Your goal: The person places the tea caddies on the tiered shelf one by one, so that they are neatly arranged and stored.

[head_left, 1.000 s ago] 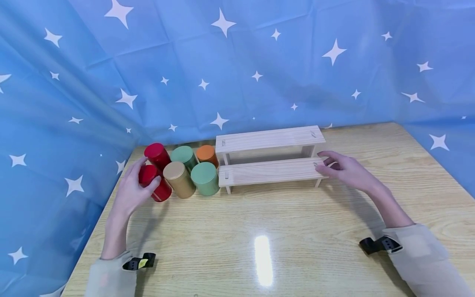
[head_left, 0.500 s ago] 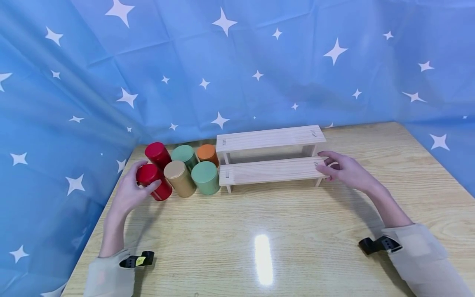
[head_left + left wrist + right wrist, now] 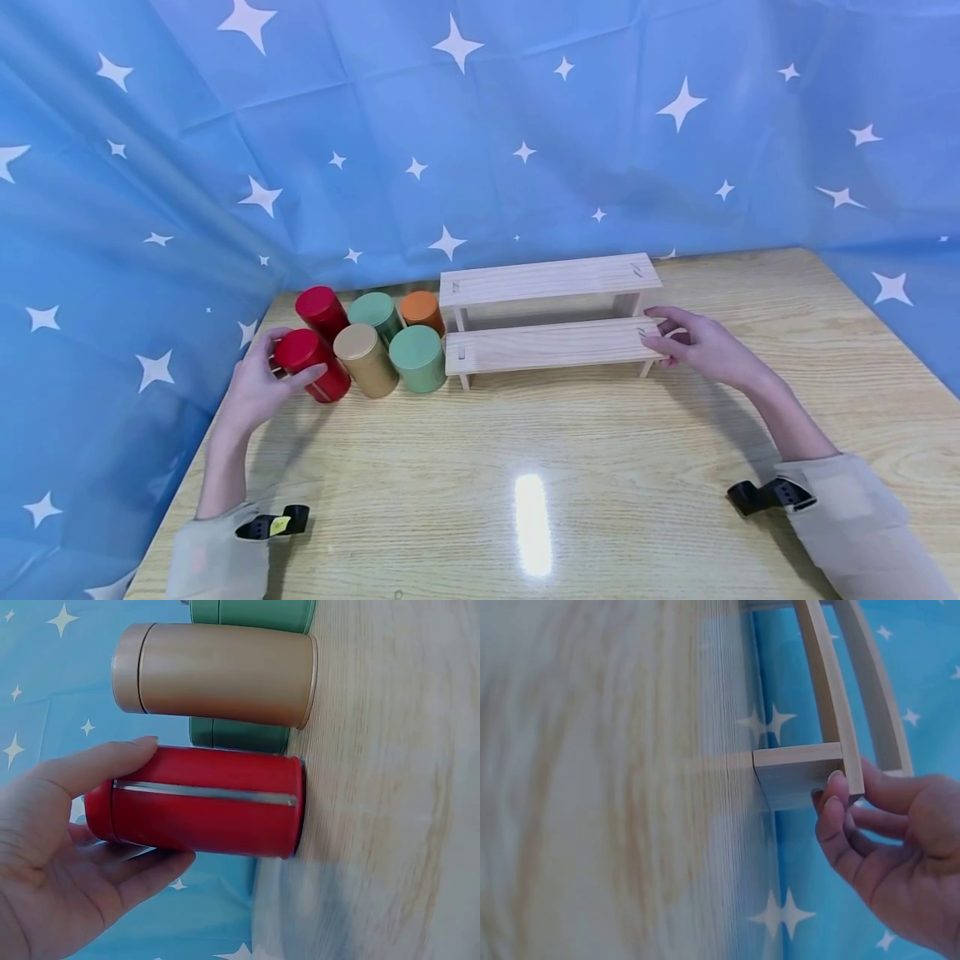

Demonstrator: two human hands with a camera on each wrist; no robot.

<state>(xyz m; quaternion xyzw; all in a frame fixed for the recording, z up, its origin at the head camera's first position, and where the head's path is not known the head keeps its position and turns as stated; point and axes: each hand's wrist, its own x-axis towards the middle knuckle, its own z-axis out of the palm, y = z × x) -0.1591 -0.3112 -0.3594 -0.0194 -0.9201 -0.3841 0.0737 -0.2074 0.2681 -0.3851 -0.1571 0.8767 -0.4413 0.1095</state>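
Note:
My left hand grips the front red tin, thumb on its near side and fingers behind it. In the left wrist view the left hand wraps that red tin, whose base still meets the table. Beside it stand a gold tin, a second red tin, two green tins and an orange tin. My right hand holds the right end of the lower step of a two-step wooden rack. The right wrist view shows its fingers curled on the rack's end.
A wooden table carries everything, with a glare spot near its front. A blue star-patterned cloth hangs close behind the tins and rack and along the left edge. Black wrist straps sit on both sleeves.
My left hand has drawn slightly left and its fingers have slipped from the red tin's lid to around its body. The right hand and rack have stayed put.

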